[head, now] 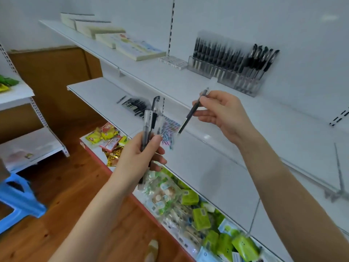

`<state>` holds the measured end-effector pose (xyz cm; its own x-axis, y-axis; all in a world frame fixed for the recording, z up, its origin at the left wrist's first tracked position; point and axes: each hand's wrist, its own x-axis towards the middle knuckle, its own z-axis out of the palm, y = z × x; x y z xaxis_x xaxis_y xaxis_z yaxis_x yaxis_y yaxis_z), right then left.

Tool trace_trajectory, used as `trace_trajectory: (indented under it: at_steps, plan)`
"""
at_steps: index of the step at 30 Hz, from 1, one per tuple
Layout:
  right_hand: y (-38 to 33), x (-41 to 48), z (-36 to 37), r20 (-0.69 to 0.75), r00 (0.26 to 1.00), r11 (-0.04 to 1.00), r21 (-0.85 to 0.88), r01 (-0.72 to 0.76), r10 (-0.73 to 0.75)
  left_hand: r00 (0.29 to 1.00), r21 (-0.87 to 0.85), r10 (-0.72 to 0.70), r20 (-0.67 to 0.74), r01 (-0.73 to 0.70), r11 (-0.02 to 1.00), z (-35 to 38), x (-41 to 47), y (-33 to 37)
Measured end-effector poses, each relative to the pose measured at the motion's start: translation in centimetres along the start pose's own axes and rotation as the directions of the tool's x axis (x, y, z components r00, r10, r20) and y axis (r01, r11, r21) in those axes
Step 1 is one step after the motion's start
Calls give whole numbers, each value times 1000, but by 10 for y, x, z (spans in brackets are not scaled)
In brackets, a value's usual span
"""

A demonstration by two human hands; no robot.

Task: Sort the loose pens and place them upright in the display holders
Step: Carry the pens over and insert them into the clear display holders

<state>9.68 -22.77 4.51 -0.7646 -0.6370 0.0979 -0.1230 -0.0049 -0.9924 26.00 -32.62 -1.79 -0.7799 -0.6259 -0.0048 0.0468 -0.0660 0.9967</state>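
Observation:
My left hand [140, 159] grips a small bunch of clear-barrelled black pens [150, 121], caps pointing up, in front of the middle shelf. My right hand [221, 112] pinches a single black pen [190, 115] near its top, tip slanting down to the left. A clear display holder [229, 75] full of upright black pens stands on the upper shelf, above and right of my right hand. A loose pile of black pens [135, 106] lies flat on the middle shelf behind my left hand.
Notebooks [132, 47] and small white boxes [173, 61] sit left of the holder on the upper shelf [132, 69]. Sticker sheets [170, 129] lie on the middle shelf. Snack packets [198, 208] fill the lowest shelf. A blue plastic stool [17, 199] stands on the wooden floor at left.

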Motion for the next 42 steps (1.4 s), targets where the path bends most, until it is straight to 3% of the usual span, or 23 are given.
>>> trace_trajectory:
  at_steps: [6,10,16,20,28,35,40,42]
  plan:
    - [-12,91,-26,-199,973,977,-196,80,-120,993,1,69,94,-70,998,2,101,19]
    - [-24,136,-59,-364,896,927,-354,120,-255,986,11,99,137,-101,995,0,148,27]
    - [-29,192,-96,-531,762,841,-539,34,-371,971,-51,81,223,-71,996,8,205,36]
    - [-30,210,-109,-620,688,838,-545,-31,-378,948,-45,62,314,-50,998,17,244,42]
    - [-21,239,-100,-688,609,804,-580,-132,-396,860,4,69,506,-83,997,22,322,55]
    - [-16,254,-93,-698,609,750,-616,-240,-378,777,-29,78,625,-76,997,33,357,52]
    - [-6,264,-88,-647,707,646,-676,-356,-287,767,-49,76,638,-57,997,40,367,48]
    - [1,266,-87,-654,714,638,-666,-388,-248,767,-61,87,635,-62,996,41,369,48]
